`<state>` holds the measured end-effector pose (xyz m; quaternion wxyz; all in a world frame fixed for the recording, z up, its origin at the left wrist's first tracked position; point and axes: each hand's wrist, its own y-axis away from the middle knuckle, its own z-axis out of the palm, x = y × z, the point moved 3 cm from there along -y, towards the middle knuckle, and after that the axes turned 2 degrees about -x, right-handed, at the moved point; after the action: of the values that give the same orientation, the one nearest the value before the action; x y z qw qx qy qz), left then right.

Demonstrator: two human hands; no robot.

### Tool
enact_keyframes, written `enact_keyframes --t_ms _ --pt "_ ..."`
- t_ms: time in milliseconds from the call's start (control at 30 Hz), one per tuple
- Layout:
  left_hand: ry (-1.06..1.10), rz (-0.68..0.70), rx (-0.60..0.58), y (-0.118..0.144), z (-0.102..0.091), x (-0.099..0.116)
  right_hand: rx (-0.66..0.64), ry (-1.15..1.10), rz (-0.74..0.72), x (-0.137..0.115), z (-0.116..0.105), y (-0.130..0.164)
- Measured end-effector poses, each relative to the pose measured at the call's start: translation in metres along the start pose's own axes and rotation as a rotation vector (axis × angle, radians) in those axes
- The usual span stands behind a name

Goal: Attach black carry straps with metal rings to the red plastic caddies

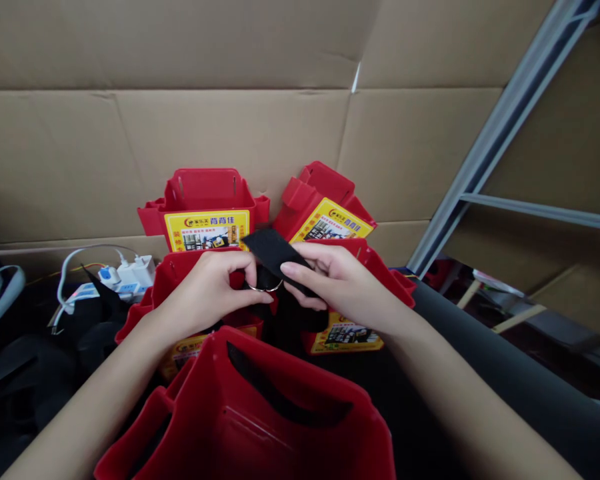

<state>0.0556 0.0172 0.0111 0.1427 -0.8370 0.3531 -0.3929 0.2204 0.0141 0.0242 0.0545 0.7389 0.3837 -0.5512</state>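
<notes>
My left hand (pixel 207 290) pinches a small metal ring (pixel 263 287) between thumb and fingers. My right hand (pixel 337 280) grips a black fabric strap (pixel 273 252), whose flat end sticks up and to the left over the ring. Both hands meet above a cluster of red plastic bins. The nearest red bin (pixel 260 427) sits right below my forearms, with black strips lying inside it.
More red bins with yellow labels stand behind: one upright (pixel 205 200), one tilted (pixel 325 207), others under my hands. A white power strip with cables (pixel 125 273) lies at left. Cardboard walls the back. A grey metal shelf frame (pixel 485 147) rises at right.
</notes>
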Motion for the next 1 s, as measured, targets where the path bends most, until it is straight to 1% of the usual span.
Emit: enact_keyframes --t_ms 100,200,300,400,467,567,667,867,1000 --pt "-0.047 0.025 0.035 -0.001 0.0 0.001 0.025 0.029 0.065 0.008 0.0 -0.003" --pt "0.034 0.052 0.036 -0.001 -0.001 0.001 0.055 0.11 0.125 0.013 -0.003 -0.003" --pt "0.054 0.052 0.038 -0.002 -0.001 0.0 0.038 0.153 0.171 0.014 -0.004 -0.001" --pt "0.029 0.06 0.044 -0.002 0.0 0.001 0.063 0.172 0.171 0.013 -0.003 -0.001" --pt "0.015 0.075 0.061 -0.001 0.001 0.002 0.119 0.201 0.132 0.012 -0.003 -0.001" --pt "0.008 0.072 0.063 0.0 0.003 0.003 0.13 0.253 0.093 0.011 -0.002 -0.003" --pt "0.037 0.043 0.057 -0.001 0.005 0.002 0.125 0.239 0.12 0.014 -0.003 -0.003" --pt "0.217 0.015 0.041 0.0 0.008 0.0 0.116 0.188 0.198 0.016 -0.001 -0.002" --pt "0.235 0.016 0.034 0.0 0.009 0.001 0.123 0.162 0.204 0.018 0.002 -0.003"
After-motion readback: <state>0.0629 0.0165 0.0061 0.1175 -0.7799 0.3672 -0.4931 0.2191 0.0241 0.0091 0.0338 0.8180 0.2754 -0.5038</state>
